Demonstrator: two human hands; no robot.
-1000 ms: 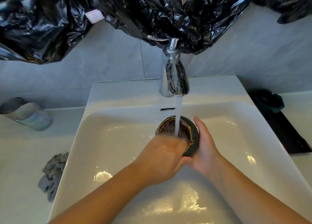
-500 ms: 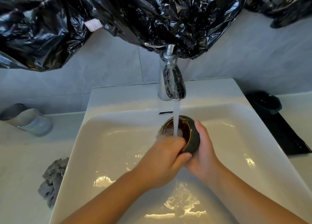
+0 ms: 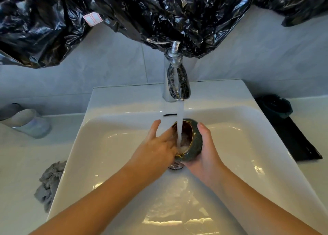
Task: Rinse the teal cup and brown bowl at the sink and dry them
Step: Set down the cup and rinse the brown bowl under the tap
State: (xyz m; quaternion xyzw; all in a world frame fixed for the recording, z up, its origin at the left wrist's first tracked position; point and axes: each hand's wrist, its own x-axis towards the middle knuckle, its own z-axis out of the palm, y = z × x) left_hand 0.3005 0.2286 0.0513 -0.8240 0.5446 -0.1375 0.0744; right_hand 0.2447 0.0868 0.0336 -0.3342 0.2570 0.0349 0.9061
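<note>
One change: left hand (image 3: 158,146), curled before, now spreads straight fingers into the brown bowl (image 3: 194,142); right hand (image 3: 204,158) still grips it. Grey cloth (image 3: 49,181) lies on counter (image 3: 17,172).

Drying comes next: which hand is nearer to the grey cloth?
Left. The left hand reaches into the bowl, right of the grey cloth; the right hand holds the bowl, farther right.
</note>
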